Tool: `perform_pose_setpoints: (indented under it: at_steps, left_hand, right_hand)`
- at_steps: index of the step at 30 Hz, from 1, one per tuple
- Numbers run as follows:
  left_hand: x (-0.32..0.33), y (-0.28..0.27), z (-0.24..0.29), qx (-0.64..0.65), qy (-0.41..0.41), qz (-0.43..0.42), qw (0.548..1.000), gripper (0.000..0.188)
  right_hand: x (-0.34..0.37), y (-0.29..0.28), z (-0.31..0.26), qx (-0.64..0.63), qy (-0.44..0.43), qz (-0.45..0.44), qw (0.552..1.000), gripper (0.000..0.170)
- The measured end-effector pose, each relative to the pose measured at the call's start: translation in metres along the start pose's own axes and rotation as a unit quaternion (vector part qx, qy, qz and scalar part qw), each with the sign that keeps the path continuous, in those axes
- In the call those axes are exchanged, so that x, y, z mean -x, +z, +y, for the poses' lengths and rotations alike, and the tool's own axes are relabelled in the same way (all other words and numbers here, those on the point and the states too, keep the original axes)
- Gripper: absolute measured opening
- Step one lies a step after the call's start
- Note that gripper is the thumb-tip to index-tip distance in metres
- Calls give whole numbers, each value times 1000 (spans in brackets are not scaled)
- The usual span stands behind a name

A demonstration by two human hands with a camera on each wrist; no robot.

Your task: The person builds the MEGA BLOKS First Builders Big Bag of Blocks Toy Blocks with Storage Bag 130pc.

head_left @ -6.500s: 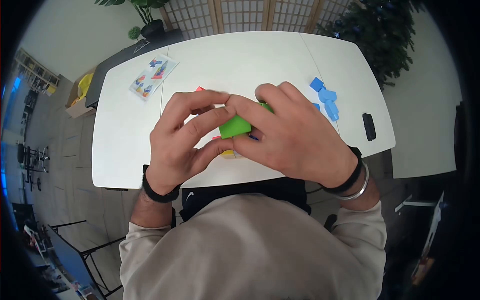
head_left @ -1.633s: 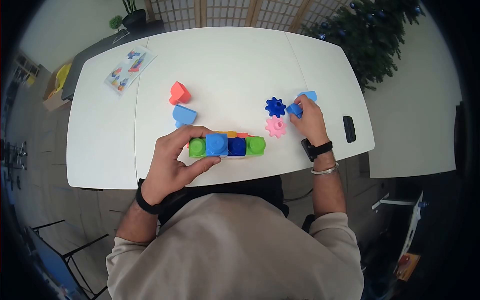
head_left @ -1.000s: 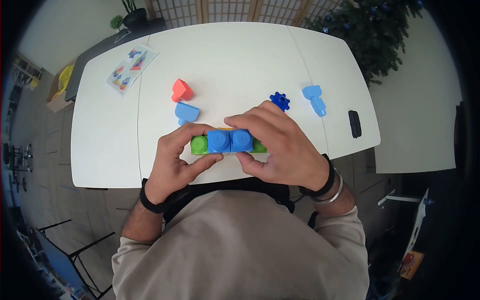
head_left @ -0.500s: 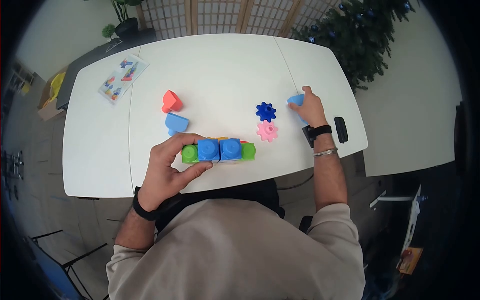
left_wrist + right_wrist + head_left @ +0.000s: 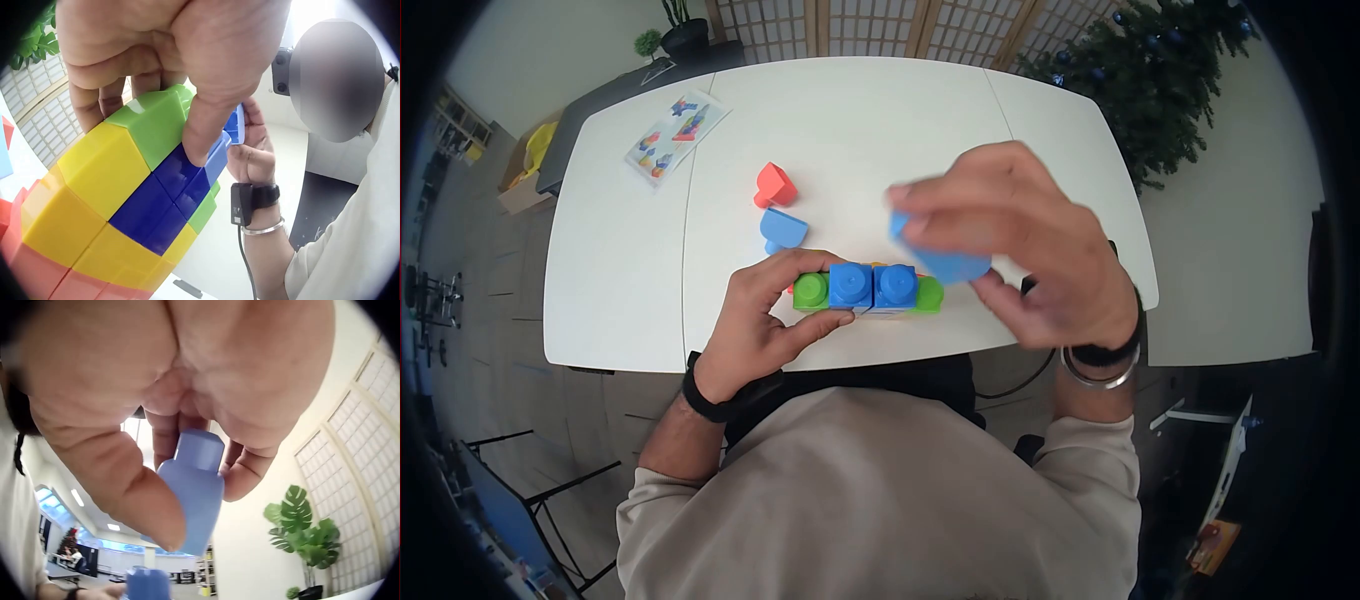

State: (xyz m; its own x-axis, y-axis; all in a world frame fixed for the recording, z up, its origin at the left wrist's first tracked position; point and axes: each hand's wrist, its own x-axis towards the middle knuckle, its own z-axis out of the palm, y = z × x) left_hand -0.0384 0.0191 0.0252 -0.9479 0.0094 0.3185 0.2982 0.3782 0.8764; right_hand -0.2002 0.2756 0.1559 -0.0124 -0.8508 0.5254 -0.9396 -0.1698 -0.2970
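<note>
My left hand (image 5: 760,320) grips one end of a stacked toy block build (image 5: 131,175), thumb on the near side and fingers on the far side. Its layers run from red at the base through yellow to green and dark blue. On top, two blue blocks (image 5: 873,287) sit side by side between green ends. Raised to the right of the build, my right hand (image 5: 1045,250) pinches a light blue block (image 5: 197,481) between thumb and fingers. In the head view this block is slightly blurred, apart from the studs on the build.
A red block (image 5: 776,186) and another light blue block (image 5: 784,229) lie beyond my left hand. A printed picture sheet (image 5: 677,138) lies at the table's (image 5: 850,110) far left. The right hand covers the area where the gear pieces were seen.
Earlier, my right hand set a second blue block on the build, then reached to the table's right side. Now it has lifted a light blue block and brought it left, towards the build.
</note>
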Motion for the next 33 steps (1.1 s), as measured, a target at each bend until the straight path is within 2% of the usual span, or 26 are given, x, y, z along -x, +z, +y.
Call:
perform_pose_setpoints:
  at_steps: [1,3,4,6,7,11,13,14,16,18,19,22,24,25,27,28,30,31,33]
  left_hand:
    - [0,1,1,-5,0,12,1000,46]
    - [1,1,0,-11,0,24,1000,47]
    - [1,1,-2,-10,10,22,1000,47]
    - [2,0,-6,-9,20,20,1000,47]
    - [4,0,-7,-9,5,25,1000,48]
    - [3,-1,-5,-4,0,23,1000,51]
    - [3,1,-11,10,-5,20,1000,51]
    - [4,2,-12,23,-13,19,999,50]
    - [2,3,-9,3,9,16,1000,49]
    - [0,6,-8,-8,30,20,999,49]
    - [1,6,-9,-2,31,28,999,48]
    - [2,7,-8,10,25,39,999,46]
    - [1,5,-7,0,15,29,999,47]
    - [1,3,-5,2,16,30,999,47]
    - [2,0,-4,1,-12,-10,1000,52]
    - [2,0,-4,1,-11,-10,1000,52]
    - [2,1,-4,0,-15,-9,1000,52]
    - [2,2,-5,-1,-16,-9,1000,52]
    - [2,7,-9,8,29,41,999,48]
  right_hand:
    - [-5,5,-6,-1,0,1,1000,61]
    - [-15,17,-16,-73,3,-67,995,60]
    - [-17,24,-20,-72,3,-66,995,60]
    - [-18,39,-22,-1,-7,-132,991,39]
    - [-19,45,-21,21,-37,-119,992,33]
    - [-18,45,-28,58,-17,-149,987,37]
    - [-16,43,-25,-2,-24,-145,989,53]
    - [-15,39,-24,1,-20,-144,989,53]
    - [-9,23,-17,-35,-18,-141,989,83]
    - [14,9,-4,-73,72,-13,995,88]
    - [35,13,18,-56,129,53,989,84]
    - [96,10,64,51,411,104,904,74]
    - [156,19,100,205,458,51,863,76]
    - [181,27,111,207,458,50,863,76]
    - [220,42,125,243,536,7,809,76]
    - [228,44,133,244,535,7,809,76]
    - [235,47,144,143,619,-3,772,71]
    - [235,48,144,142,619,-3,773,71]
    - [228,53,143,126,580,68,802,54]
